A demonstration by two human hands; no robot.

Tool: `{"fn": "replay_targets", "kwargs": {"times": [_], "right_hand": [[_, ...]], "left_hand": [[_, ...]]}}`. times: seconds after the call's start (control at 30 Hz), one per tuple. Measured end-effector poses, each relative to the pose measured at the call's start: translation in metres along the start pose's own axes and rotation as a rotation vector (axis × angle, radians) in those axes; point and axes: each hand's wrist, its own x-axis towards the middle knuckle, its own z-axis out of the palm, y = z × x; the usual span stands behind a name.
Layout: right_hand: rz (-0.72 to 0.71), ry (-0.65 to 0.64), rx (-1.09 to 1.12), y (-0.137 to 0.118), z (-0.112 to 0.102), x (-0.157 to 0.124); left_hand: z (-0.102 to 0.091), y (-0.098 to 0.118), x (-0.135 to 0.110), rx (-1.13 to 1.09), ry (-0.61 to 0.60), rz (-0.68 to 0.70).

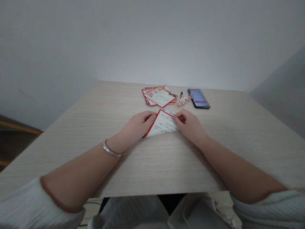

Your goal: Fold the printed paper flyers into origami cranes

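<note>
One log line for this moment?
left hand: gripping printed sheet | right hand: pinching same sheet | beyond: leaflet pile, paper scraps, phone

- I find the scene dim and greyish; the wall is palest near the middle, darker toward the upper corners.
- I notice soft shadows on the table beside the left forearm and the right forearm.
- Both look to me stretched toward the lower corners.
- At the left edge I see deep darkness.
- Small print on the paper is too soft for me.
- Square blocks cover the phone partly.
</note>
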Motion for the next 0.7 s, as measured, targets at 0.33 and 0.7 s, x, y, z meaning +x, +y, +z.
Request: {"fn": "replay_targets", "kwargs": {"times": [0.33,0.7], "right_hand": [[-0.051,0.016,0.089,-0.004,0.001,-0.001],[-0.035,-0.044,0.185,-0.005,0.008,-0.006]], "left_hand": [[0.002,0.0,-0.002,-0.009,-0.052,0.02],[0.01,0.005,-0.006,0.162,0.006,0.028]]}}
